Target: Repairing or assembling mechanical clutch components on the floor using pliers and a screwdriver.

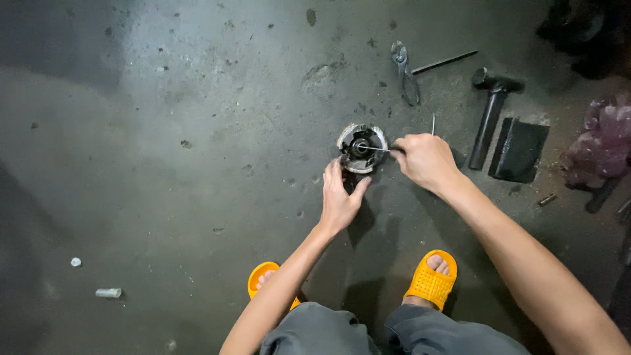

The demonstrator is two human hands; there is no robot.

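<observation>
A round, grimy metal machine part with a dark hollow centre [361, 147] sits on the stained grey concrete floor [197, 164], a little right of the middle of the scene. The left hand [340, 200] rests at the part's near edge, its fingers [335, 172] lying together and pointing away, touching the rim. The right hand [426, 160] is just right of the part, its fingers closed on a thin metal rod-like tool [374, 148] whose tip reaches into the part's centre; a second thin point [433, 123] sticks up past the knuckles.

Farther off, beyond the part, lie a pair of grey metal pliers [405, 71] and a slim dark metal rod [444, 62]. To the right are a black hammer [491, 112] and, just beside it, a flat dark rectangular block [520, 150], then a crumpled purple plastic bag [603, 144] at the right edge. Near the person, two orange perforated slippers [430, 279] stand on the floor. At the near left lie a small grey cylinder [108, 292] and a small white bit [76, 261]
</observation>
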